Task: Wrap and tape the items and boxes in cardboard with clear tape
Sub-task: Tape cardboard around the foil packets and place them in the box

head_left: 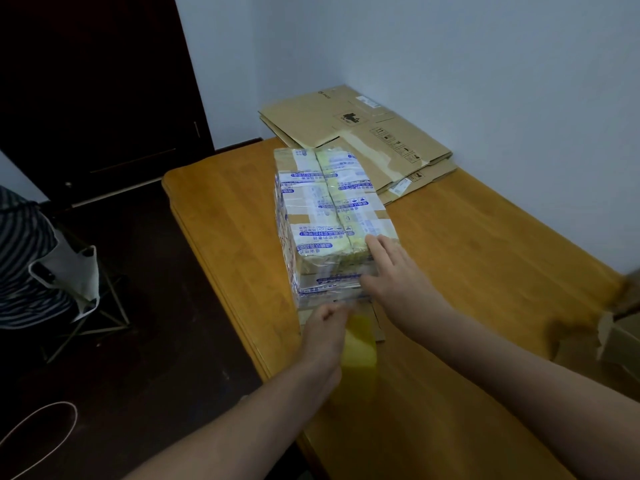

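Observation:
A long cardboard box (322, 209), wrapped in many bands of clear and printed tape, lies on the wooden table (485, 271). My right hand (391, 275) lies flat with straight fingers on the box's near right corner. My left hand (329, 323) is at the box's near end, its fingers curled on a yellowish strip of tape (360, 344) that runs from the box towards me. The tape roll itself is blurred or hidden by my left wrist.
Flattened cardboard sheets (363, 133) are stacked at the table's far end against the wall. A torn cardboard piece (616, 327) sits at the right edge. A folding stool with cloth (69, 271) and a cable (38, 427) are on the dark floor to the left.

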